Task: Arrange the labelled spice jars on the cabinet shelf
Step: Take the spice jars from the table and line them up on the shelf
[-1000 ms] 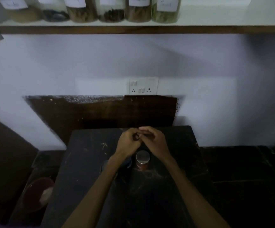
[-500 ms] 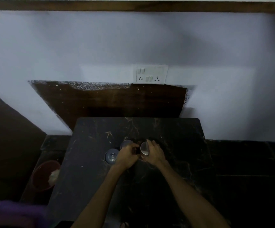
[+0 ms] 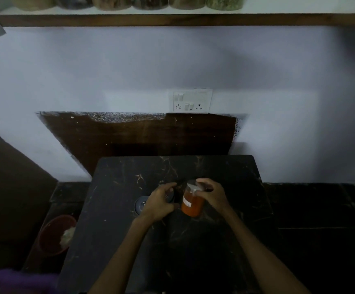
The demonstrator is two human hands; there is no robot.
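- The orange spice jar (image 3: 192,203) sits between both hands.
- The right hand (image 3: 212,195) grips its top.
- The left hand (image 3: 159,203) curls around a dark jar (image 3: 175,196) beside it.

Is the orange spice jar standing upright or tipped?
Tipped. The orange spice jar leans with its lidded top toward the wall, the right hand gripping that top; the left hand holds a dark jar beside it.
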